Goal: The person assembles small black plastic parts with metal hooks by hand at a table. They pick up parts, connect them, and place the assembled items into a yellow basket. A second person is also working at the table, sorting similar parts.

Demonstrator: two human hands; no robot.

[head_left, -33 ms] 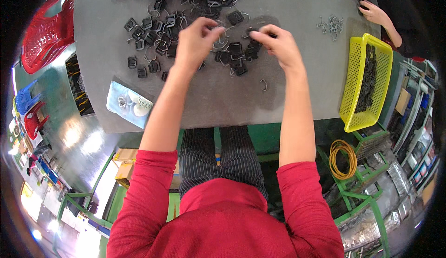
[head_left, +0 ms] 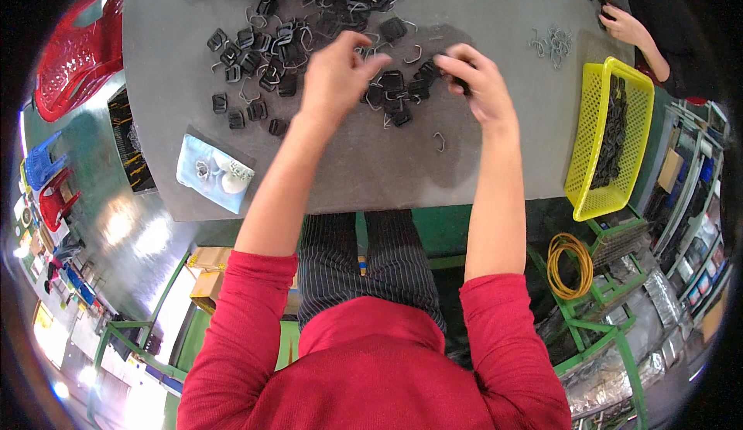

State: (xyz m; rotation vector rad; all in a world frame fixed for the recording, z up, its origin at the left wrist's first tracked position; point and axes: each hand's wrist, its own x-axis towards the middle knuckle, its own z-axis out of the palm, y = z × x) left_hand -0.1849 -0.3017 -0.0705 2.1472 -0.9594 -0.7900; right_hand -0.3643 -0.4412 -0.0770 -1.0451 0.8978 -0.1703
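My left hand [head_left: 337, 78] hovers over the near part of a heap of black plastic buckles [head_left: 290, 43] with bent wire hooks. Its thumb stands apart from the curled fingers, and I see nothing held; the fingertips are slightly blurred. My right hand [head_left: 481, 82] is closed round a small black buckle [head_left: 462, 85], mostly hidden by the fingers. Between the hands lies a small cluster of black buckles [head_left: 396, 93], some with wire hooks. A loose wire hook [head_left: 417, 53] rests just beyond the cluster, and another hook [head_left: 440, 142] lies nearer me.
A yellow basket [head_left: 579, 159] holding black pieces stands at the table's right edge. Beyond it sits a small pile of wire hooks [head_left: 554, 43]. Another person's hands [head_left: 619, 21] hold something dark at the far right. A light blue pouch [head_left: 213, 173] lies at the near left.
My left hand has shifted slightly right, its thumb farther out. My right hand has drawn back a little to the right with the black buckle. A wire hook now shows uncovered between them.
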